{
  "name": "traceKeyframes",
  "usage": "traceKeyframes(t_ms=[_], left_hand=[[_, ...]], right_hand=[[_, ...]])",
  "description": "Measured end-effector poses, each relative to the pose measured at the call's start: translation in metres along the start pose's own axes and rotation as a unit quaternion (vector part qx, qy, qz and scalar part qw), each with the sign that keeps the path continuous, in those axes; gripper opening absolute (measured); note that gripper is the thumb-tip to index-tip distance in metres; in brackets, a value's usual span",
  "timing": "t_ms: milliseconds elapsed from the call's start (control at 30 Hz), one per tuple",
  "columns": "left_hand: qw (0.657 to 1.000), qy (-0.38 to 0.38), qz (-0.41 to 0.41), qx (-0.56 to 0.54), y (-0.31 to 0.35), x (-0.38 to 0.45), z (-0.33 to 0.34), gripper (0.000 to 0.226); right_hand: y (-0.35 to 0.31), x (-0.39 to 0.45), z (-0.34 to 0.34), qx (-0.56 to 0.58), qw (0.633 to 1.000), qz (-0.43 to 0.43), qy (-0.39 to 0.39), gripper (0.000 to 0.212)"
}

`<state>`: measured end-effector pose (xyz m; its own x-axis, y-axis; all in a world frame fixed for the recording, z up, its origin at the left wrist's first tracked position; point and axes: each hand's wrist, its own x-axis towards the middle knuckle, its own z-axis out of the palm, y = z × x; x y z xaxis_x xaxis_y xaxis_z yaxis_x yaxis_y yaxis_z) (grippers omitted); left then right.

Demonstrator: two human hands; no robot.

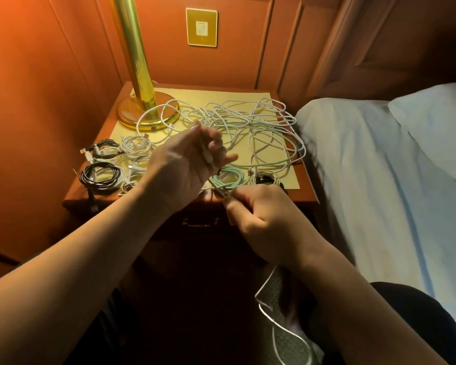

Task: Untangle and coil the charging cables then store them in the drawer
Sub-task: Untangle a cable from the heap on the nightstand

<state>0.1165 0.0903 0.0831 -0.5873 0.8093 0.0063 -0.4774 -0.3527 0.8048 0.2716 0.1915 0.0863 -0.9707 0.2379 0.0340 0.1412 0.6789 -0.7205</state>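
Evidently mid-coil, both hands hold one thin white charging cable (267, 314): the left hand (192, 159) grips its plug end, the right hand (250, 212) pinches it taut off the table's (304, 180) front edge, slack trailing down. A tangled heap of white and mint cables (248, 122) fills the table's back right corner; finished black and white coils (103, 164) line the front left, ready for the closed dark wooden drawer (200, 222).

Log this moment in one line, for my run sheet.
stage: coiling | left hand: holds white cable | right hand: pinches same cable | tangle: remains | drawer: closed

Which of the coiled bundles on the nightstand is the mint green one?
The mint green coil at the front edge, just beyond the right hand; the others are black or white.
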Motion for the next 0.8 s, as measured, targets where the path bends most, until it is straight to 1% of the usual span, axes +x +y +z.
traceKeyframes(t_ms=[67,133,200,300,333,433,500,600,667,733,800], left_hand=[[0.993,-0.048,0.038,0.105,-0.001,0.0,-0.006,0.045],[0.972,-0.064,0.061,0.217,-0.001,0.0,-0.008,0.044],[0.951,-0.094,0.056,0.291,-0.002,-0.003,-0.007,0.041],[0.932,-0.159,0.025,0.326,-0.004,-0.009,-0.001,0.037],[0.931,-0.169,0.014,0.325,-0.005,-0.01,0.0,0.039],[0.941,-0.168,0.004,0.292,-0.01,-0.011,0.003,0.048],[0.942,-0.183,-0.007,0.28,-0.015,-0.011,0.005,0.053],[0.949,-0.221,-0.068,0.213,-0.02,-0.012,0.01,0.052],[0.956,-0.218,-0.086,0.178,-0.021,-0.013,0.011,0.047],[0.965,-0.216,-0.107,0.102,-0.024,-0.013,0.013,0.044],[0.969,-0.213,-0.126,-0.011,-0.024,-0.015,0.014,0.044]], right_hand=[[-0.001,-0.004,-0.004,0.023,0.999,-0.024,0.036,0.031],[-0.001,-0.006,-0.006,0.026,0.995,-0.059,0.075,0.026],[0.0,-0.006,-0.009,-0.026,0.987,-0.097,0.123,0.021],[0.005,-0.004,-0.012,-0.129,0.962,-0.134,0.201,0.016],[0.006,-0.003,-0.012,-0.14,0.954,-0.144,0.22,0.018],[0.011,-0.003,-0.012,-0.15,0.928,-0.179,0.29,0.022],[0.017,-0.002,-0.016,-0.142,0.916,-0.181,0.327,0.023],[0.027,0.003,-0.019,-0.108,0.929,-0.142,0.324,0.027],[0.03,0.007,-0.013,-0.052,0.944,-0.119,0.303,0.028],[0.032,0.012,-0.005,0.04,0.963,-0.09,0.25,0.024],[0.033,0.018,-0.002,0.122,0.981,-0.046,0.145,0.024]])
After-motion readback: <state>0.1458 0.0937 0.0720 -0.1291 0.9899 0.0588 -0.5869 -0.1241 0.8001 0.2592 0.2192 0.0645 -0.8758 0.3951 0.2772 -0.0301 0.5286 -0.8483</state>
